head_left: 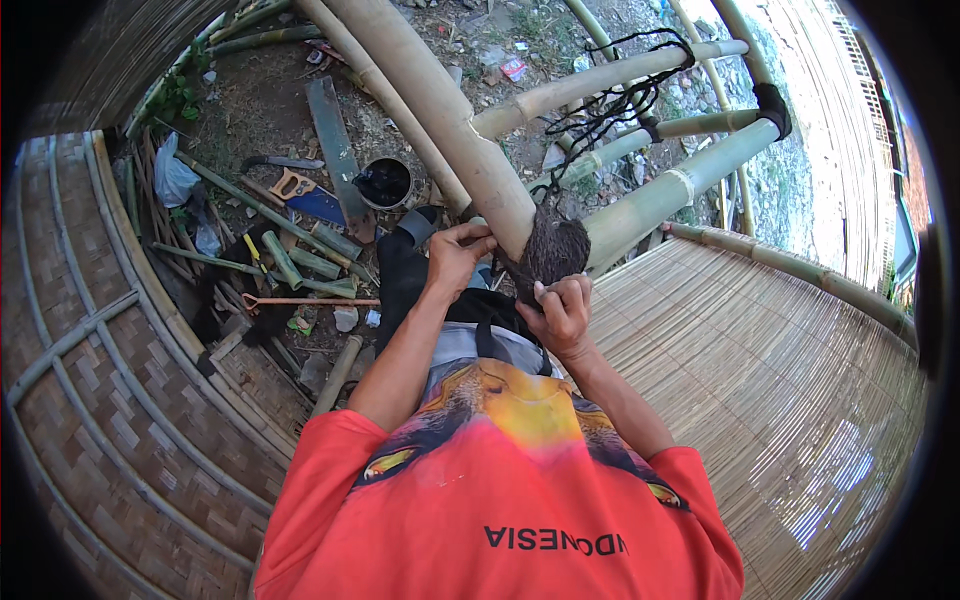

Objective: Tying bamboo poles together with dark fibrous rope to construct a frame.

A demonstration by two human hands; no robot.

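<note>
Dark brown palm fibre (556,250) is wrapped around the joint where a thick bamboo pole (470,150) meets a horizontal bamboo beam (680,190). My right hand (562,312) is closed at the lower edge of the fibre, thumb and fingers pinching it. On the other side of the pole, my left hand (461,259) has its fingers bent together against the joint. What it pinches there is hidden by the fingers and the pole. Loops of black cord (630,95) hang over a thinner crossbar (590,88) further up the frame.
On the ground at left lie a handsaw (310,196), a plank (337,150), a pot with dark contents (385,183), cut bamboo pieces (284,262) and a long-handled tool (315,301). Woven bamboo panels (120,390) stand at left; a slatted bamboo surface (740,370) lies at right.
</note>
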